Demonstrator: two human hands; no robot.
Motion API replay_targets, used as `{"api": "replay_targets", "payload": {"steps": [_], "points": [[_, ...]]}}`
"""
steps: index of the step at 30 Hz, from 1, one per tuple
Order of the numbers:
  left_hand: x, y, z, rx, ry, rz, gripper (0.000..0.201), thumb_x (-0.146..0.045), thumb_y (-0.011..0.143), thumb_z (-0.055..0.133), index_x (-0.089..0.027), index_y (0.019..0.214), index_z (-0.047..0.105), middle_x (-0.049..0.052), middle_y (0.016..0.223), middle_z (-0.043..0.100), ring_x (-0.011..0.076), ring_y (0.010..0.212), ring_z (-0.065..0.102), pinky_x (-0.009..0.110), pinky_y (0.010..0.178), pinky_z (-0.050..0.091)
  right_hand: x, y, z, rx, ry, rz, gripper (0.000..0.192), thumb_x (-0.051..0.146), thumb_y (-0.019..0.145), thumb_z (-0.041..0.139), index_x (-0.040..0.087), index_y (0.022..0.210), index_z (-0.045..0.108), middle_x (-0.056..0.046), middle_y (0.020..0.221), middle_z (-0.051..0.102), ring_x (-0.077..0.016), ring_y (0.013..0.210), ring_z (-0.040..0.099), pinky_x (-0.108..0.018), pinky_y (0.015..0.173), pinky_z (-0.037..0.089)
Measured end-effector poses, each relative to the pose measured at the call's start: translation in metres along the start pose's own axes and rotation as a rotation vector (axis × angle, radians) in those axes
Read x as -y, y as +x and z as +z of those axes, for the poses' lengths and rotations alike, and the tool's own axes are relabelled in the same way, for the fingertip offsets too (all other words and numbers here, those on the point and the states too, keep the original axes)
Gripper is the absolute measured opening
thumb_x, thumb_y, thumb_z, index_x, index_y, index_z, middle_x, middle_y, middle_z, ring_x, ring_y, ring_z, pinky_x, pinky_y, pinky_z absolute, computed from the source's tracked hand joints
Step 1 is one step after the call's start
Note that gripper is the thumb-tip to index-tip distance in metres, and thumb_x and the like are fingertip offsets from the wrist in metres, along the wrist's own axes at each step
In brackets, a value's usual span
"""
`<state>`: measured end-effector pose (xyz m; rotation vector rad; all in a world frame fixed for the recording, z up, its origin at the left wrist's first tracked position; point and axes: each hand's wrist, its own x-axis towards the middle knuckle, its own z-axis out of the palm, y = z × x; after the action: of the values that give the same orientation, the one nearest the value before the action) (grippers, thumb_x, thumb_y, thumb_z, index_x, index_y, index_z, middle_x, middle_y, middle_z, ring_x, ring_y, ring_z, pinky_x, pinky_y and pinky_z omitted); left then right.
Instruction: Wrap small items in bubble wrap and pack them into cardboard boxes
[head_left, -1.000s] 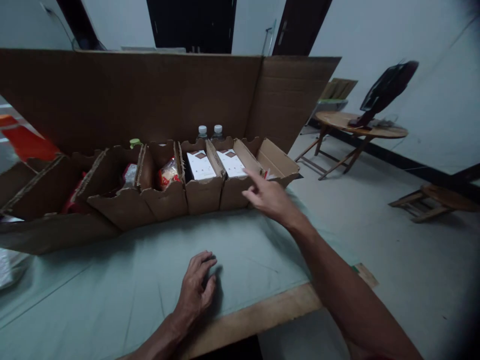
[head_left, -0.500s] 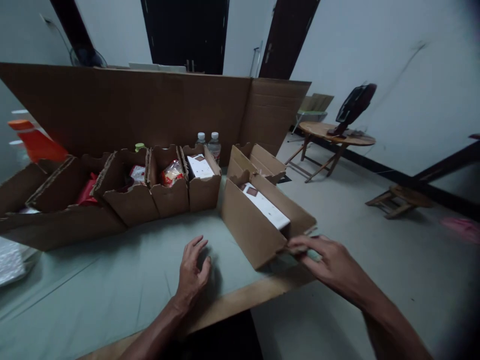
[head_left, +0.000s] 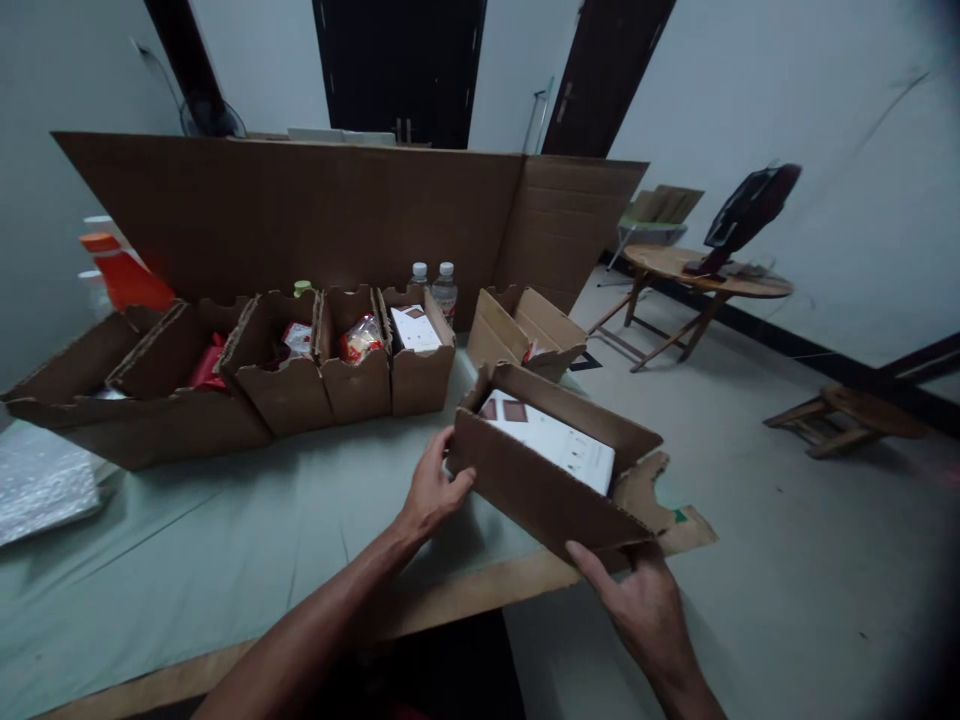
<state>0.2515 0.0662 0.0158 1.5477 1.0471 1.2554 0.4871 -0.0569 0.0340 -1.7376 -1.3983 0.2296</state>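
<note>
At the table's near edge sits a cardboard box (head_left: 547,480) holding a white carton (head_left: 551,440). Left hand (head_left: 433,490) grips its left end; right hand (head_left: 645,605) grips its near right corner. Behind stands a row of filled boxes (head_left: 322,370) on the green table (head_left: 225,540).

Your left hand (head_left: 431,490) reaches forward on a bare, outstretched forearm, fingers curled and thumb spread in a grip. Your right hand (head_left: 645,605) sits lower and nearer you, back of the hand up, fingers extended forward and pressing, wrist bent slightly inward.
</note>
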Motion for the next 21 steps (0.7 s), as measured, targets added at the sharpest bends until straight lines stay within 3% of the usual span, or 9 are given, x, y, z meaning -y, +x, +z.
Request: {"api": "replay_targets", "payload": {"steps": [3,6,9,13,16,19,21], "points": [[-0.003,-0.042,-0.037,-0.198,0.064,-0.058,0.059,-0.03,0.082,0.063,-0.017,0.138,0.05,0.013,0.137,0.059,0.0263,0.121,0.06,0.042,0.103,0.049,0.016,0.013,0.033,0.077,0.047,-0.034,0.044,0.059,0.077,0.07,0.021,0.099,0.07,-0.012,0.096,0.075,-0.0341,0.094,0.071,-0.048,0.086,0.058],[-0.011,-0.074,-0.081,-0.413,0.128,-0.173,0.061,-0.035,0.084,0.064,-0.02,0.14,0.048,0.013,0.139,0.057,0.0261,0.119,0.061,0.04,0.096,0.053,0.04,0.027,0.076,0.176,0.134,-0.08,0.047,0.056,0.077,0.072,0.02,0.106,0.067,-0.012,0.098,0.074,-0.0326,0.093,0.07,-0.047,0.084,0.058],[-0.019,-0.082,-0.116,-0.532,0.158,-0.219,0.063,-0.037,0.085,0.065,-0.02,0.142,0.047,0.013,0.141,0.057,0.0257,0.119,0.06,0.039,0.097,0.053,0.073,0.043,0.12,0.305,0.285,-0.162,0.044,0.045,0.08,0.07,0.021,0.116,0.062,-0.013,0.107,0.072,-0.0306,0.097,0.068,-0.046,0.087,0.057],[-0.016,-0.071,-0.141,-0.633,0.177,-0.223,0.066,-0.036,0.084,0.065,-0.02,0.146,0.045,0.013,0.143,0.056,0.0246,0.12,0.06,0.038,0.101,0.05,0.104,0.057,0.159,0.392,0.404,-0.223,0.044,0.035,0.082,0.065,0.022,0.123,0.058,-0.012,0.119,0.069,-0.0288,0.104,0.067,-0.043,0.092,0.055],[-0.003,-0.064,-0.15,-0.667,0.195,-0.224,0.068,-0.035,0.083,0.066,-0.022,0.146,0.044,0.013,0.143,0.055,0.0243,0.119,0.06,0.037,0.099,0.051,0.104,0.062,0.156,0.389,0.348,-0.258,0.049,0.038,0.084,0.066,0.021,0.129,0.056,-0.012,0.117,0.07,-0.0284,0.101,0.068,-0.043,0.088,0.057],[0.01,-0.061,-0.156,-0.641,0.193,-0.2,0.066,-0.032,0.083,0.066,-0.023,0.145,0.045,0.012,0.142,0.055,0.0245,0.12,0.058,0.038,0.098,0.051,0.109,0.071,0.122,0.246,0.229,-0.402,0.06,0.043,0.09,0.064,0.022,0.144,0.047,-0.013,0.134,0.064,-0.0292,0.115,0.064,-0.045,0.095,0.054],[0.016,-0.06,-0.159,-0.611,0.19,-0.188,0.065,-0.03,0.081,0.066,-0.023,0.143,0.047,0.012,0.14,0.057,0.0254,0.121,0.057,0.038,0.099,0.051,0.126,0.084,0.095,0.183,0.126,-0.583,0.061,0.046,0.095,0.058,0.024,0.15,0.042,-0.013,0.144,0.058,-0.0298,0.126,0.058,-0.047,0.102,0.049]]}}
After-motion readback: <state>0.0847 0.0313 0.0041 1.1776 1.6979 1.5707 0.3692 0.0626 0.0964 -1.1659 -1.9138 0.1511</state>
